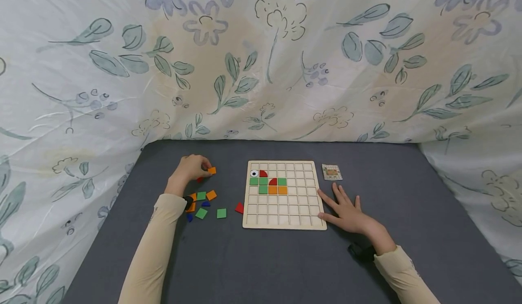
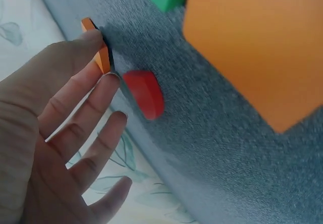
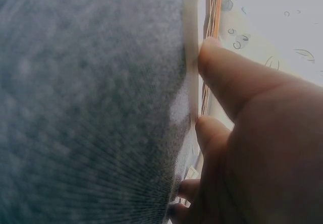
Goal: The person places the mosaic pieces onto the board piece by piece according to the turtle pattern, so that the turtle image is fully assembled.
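Note:
My left hand [image 1: 189, 167] is at the left of the table, pinching an orange square tile [image 1: 212, 171] between thumb and fingers. The left wrist view shows this orange tile [image 2: 103, 60] held edge-on, with a red tile [image 2: 145, 94] lying just past the fingertips. My right hand [image 1: 347, 214] has its fingers spread, thumb and index fingertip at the right edge of a wooden grid board [image 1: 302, 204]. On the board's upper left sit an eye tile [image 1: 254, 173], red curved tiles [image 1: 263, 174], several green tiles [image 1: 253, 181] and two orange tiles [image 1: 282, 190].
Loose tiles lie left of the board, among them green [image 1: 221, 213], orange [image 1: 211, 195] and blue [image 1: 205, 204] ones. A red tile [image 1: 239, 208] is close by the board's left edge. A small picture card [image 1: 332, 172] lies right of the board. Floral cloth [image 1: 285, 91] hangs behind the table.

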Tool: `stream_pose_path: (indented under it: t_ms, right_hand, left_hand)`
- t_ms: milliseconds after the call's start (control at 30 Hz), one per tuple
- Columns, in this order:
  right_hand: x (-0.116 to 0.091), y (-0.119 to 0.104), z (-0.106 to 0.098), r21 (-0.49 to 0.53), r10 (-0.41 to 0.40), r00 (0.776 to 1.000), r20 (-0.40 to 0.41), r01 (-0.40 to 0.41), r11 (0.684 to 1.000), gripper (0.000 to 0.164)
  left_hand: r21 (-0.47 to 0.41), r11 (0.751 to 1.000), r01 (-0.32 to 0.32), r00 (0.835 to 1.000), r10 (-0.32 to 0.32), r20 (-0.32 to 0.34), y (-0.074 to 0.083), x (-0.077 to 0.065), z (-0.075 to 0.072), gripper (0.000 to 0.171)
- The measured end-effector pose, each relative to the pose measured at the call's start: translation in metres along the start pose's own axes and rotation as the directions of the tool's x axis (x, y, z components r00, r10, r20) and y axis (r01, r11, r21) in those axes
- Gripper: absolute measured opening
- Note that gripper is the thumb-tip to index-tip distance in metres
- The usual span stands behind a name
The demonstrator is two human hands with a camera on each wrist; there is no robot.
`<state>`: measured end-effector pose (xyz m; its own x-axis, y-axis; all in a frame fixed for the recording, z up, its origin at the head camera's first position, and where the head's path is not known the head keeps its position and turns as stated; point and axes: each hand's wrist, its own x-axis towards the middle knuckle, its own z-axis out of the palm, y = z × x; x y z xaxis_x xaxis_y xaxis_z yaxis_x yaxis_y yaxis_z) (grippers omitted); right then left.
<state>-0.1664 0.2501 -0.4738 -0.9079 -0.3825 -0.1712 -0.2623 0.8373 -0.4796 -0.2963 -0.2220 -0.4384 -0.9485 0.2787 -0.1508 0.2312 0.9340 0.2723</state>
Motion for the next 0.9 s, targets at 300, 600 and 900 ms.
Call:
stream_pose_path:
  t_ms: [300,600,900]
  right_hand:
    - [-0.003,-0.002,-0.001,0.004,0.005,1.000,-0.014,-0.005,1.000,0.072]
    - [-0.004,-0.002,-0.001,-0.009,0.020,1.000,0.006,-0.020,1.000,0.073]
    - [-0.001,0.000,0.000,-0.006,0.022,1.000,0.017,-0.022,1.000,0.074]
  left_hand:
    - [-0.030,0.997,-0.069,0.997,0.069,-0.022,0.016,-0.006,-0.002,0.025]
    - [-0.001,0.995,-0.101,0.994,0.101,-0.041,0.040,-0.003,0.001,0.025]
    - [0.010,0.986,-0.165,0.983,0.166,-0.074,0.066,0.001,0.008,0.023]
